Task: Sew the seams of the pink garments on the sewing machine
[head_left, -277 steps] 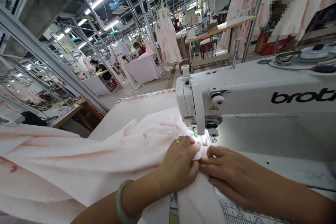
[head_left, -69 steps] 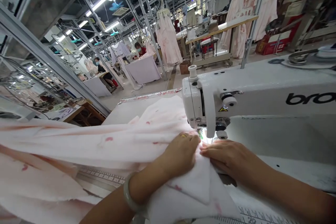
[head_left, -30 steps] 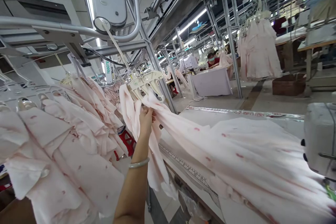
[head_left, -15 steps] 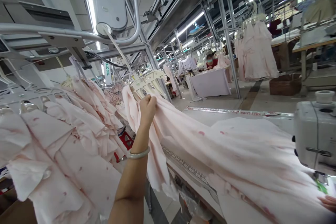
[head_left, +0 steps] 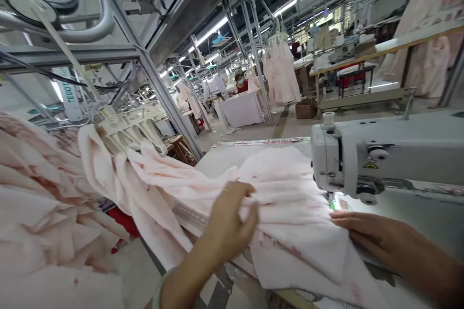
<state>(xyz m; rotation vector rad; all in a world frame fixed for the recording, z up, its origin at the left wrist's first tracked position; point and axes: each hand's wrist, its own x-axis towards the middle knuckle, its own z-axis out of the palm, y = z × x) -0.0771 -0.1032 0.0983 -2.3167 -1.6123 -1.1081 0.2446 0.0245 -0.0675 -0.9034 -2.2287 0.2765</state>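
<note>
The left hand (head_left: 228, 222) curls its fingers onto pale pink printed fabric (head_left: 290, 231) — gripping or not, I cannot tell. The right hand (head_left: 366, 231) lies flat, fingers close together, just near the white sewing machine (head_left: 362, 159), the cloth draped over the white work table (head_left: 217, 164).

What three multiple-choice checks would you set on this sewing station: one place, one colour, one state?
1. Where is the left hand relative to the sewing machine?
A) Right of it, on the table
B) Left of it, on the garment
C) Behind it

2. What colour is the garment?
A) Pale pink
B) Navy
C) Yellow

3. How do the right hand's fingers stand?
A) Clenched into a fist
B) Pointing straight up
C) Extended flat

Answers:
1. B: the left hand lies on the garment, left of the sewing machine.
2. A: the cloth is pale pink with darker pink marks.
3. C: the fingers lie outstretched in front of the sewing machine.
</note>
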